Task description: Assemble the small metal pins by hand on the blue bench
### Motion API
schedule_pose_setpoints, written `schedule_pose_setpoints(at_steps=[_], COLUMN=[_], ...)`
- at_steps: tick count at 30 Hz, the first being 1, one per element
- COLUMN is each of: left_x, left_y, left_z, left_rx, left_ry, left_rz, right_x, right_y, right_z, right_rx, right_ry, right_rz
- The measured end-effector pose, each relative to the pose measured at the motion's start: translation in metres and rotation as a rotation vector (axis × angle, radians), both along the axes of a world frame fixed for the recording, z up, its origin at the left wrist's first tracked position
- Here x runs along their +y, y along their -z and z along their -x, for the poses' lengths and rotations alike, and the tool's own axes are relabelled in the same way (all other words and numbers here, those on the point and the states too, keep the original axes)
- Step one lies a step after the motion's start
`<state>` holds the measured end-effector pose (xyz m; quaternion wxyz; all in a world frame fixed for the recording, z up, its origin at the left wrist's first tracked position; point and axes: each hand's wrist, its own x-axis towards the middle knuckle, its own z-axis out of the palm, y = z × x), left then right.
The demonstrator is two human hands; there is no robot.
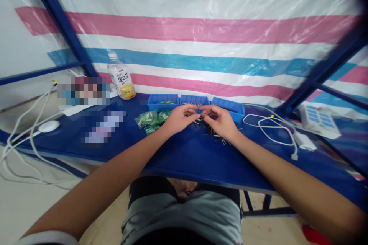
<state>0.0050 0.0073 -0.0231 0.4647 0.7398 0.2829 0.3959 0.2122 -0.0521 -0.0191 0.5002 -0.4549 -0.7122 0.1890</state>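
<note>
Background: a plastic sheet [184, 30] striped blue, white and pink hangs behind a blue table [186, 157]. The person's left hand [181, 118] and right hand [220, 120] meet over the table, fingers curled and fingertips nearly together; whether a piece is pinched between them cannot be told at this size. A loose pile of thin dark and silvery rods [211, 131] lies below and between the hands, partly hidden by the right hand and spreading toward the near side of it. Green packets [148, 119] lie just beside the left hand, on its left. Three blue trays stand in a row just beyond the hands: the left tray [152, 104] contains something green, the middle tray [198, 98] some thin pieces, and the right tray [238, 115] is partly covered by the right hand. A bottle [122, 80] stands at far left; a white cable [268, 132] lies well to the right.
</note>
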Motion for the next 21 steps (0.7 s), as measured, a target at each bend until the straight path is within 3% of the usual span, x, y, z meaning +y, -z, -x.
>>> schedule_pose_setpoints(at_steps=[3, 9, 16, 21], left_x=[-0.002, -0.003, -0.001, 0.001], left_y=[0.0, -0.001, 0.001, 0.002], left_z=[0.001, -0.001, 0.002, 0.001], left_rx=[0.075, -0.015, -0.041, -0.015], left_ry=[0.019, 0.03, -0.003, -0.064], left_rz=[0.034, 0.098, 0.03, -0.043], right_x=[-0.001, 0.001, 0.002, 0.004], right_y=[-0.002, -0.002, 0.002, 0.009], right_z=[-0.002, -0.004, -0.002, -0.001], right_rx=[-0.09, -0.13, -0.107, 0.094], right_ry=[0.079, 0.052, -0.047, -0.066], right_rz=[-0.082, -0.147, -0.036, 0.122])
